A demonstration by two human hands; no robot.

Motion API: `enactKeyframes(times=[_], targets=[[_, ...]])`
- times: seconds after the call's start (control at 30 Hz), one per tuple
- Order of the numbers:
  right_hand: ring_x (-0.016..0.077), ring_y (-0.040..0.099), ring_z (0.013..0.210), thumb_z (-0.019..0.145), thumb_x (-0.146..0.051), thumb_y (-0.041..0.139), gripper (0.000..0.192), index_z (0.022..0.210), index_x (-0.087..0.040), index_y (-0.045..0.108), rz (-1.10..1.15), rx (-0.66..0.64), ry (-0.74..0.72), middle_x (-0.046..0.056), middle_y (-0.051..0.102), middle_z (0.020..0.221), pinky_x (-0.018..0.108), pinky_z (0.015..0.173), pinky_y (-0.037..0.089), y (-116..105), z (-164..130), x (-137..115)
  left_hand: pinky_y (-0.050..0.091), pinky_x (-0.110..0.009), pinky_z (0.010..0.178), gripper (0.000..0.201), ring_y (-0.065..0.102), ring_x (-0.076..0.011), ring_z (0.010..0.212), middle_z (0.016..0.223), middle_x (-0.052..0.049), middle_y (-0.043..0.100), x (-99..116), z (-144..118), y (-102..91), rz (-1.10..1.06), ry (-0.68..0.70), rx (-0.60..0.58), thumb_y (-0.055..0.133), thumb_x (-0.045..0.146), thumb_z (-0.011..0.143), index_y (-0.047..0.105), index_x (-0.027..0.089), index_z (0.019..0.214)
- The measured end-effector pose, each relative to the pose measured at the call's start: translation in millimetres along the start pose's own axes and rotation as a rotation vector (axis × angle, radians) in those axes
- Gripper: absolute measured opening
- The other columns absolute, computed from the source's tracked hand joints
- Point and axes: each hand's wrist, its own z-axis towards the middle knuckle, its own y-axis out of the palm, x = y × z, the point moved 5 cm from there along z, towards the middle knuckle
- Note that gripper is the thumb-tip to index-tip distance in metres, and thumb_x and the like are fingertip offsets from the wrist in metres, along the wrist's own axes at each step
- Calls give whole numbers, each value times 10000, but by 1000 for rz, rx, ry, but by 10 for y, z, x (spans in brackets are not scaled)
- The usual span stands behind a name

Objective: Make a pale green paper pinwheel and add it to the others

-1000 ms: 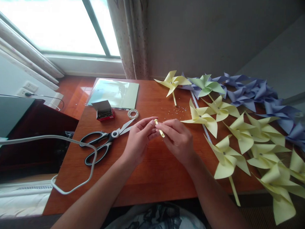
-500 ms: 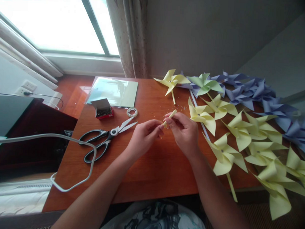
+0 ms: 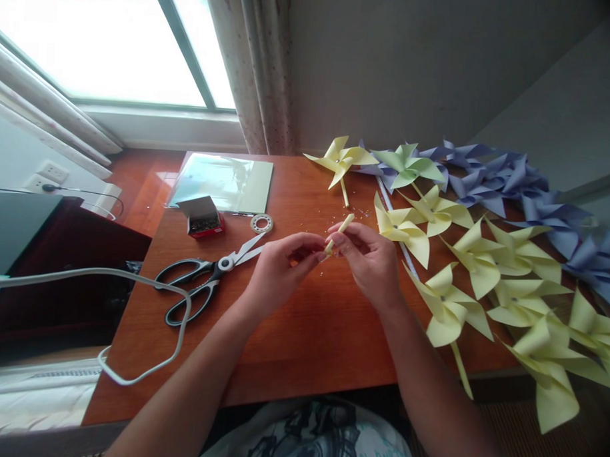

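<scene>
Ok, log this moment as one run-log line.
left hand: pinching yellow paper stick | right hand: gripping same stick | scissors: on table, untouched

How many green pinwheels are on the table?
1. The green pinwheel lies at the table's far edge, between the yellow pinwheels and purple pinwheels; others may be hidden beneath.

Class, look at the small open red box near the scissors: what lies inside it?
The small red box stands open on the table. Inside shows a dark mass of tiny items, too small to identify. Its raised flap covers the rear part.
</scene>
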Motion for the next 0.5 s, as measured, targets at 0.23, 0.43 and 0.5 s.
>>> enactKeyframes(times=[0.23, 0.43, 0.5], targets=[[105, 599, 618, 825, -388, 798, 177, 882, -226, 758, 340, -34, 139, -11, 714, 745, 239, 581, 480, 27, 18, 32, 423, -182, 550, 204, 557, -79, 599, 748, -20, 687, -81, -48, 101, -504, -277, -88, 869, 267, 746, 734, 153, 849], [129, 609, 668, 748, -462, 840, 271, 860, -237, 741, 466, -4, 225, 2, 701, 767, 250, 580, 500, 83, 17, 107, 403, -145, 544, 203, 489, -42, 582, 721, 2, 585, -145, -111, 236, -795, -424, -125, 851, 257, 770, 699, 131, 816], [140, 640, 708, 745, -469, 839, 282, 875, -241, 735, 475, 16, 245, 5, 709, 781, 254, 600, 520, 94, 14, 150, 394, -137, 535, 203, 482, -35, 576, 720, 12, 567, -133, -118, 249, -837, -429, -119, 848, 248, 771, 691, 133, 826]])
